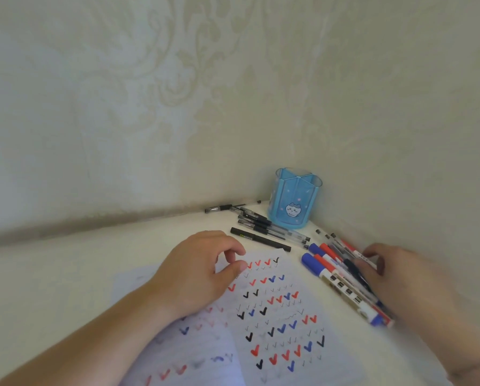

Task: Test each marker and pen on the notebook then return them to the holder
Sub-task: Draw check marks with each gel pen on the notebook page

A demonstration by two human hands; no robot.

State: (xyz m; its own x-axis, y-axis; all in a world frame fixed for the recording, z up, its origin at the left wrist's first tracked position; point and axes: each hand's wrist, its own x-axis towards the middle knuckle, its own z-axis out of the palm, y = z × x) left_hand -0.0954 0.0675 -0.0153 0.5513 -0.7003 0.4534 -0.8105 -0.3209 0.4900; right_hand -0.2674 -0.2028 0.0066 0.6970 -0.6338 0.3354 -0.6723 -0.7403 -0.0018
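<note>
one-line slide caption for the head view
Left hand rests on the check-marked notebook while the right hand reaches into markers beside an empty blue holder.

Soft dim light, blurred wide-angle edges

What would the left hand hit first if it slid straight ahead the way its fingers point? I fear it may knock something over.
Probably the black pen lying just beyond the left hand's fingertips, at the notebook's far edge. The holder stands further back; depth is hard to judge.
</note>
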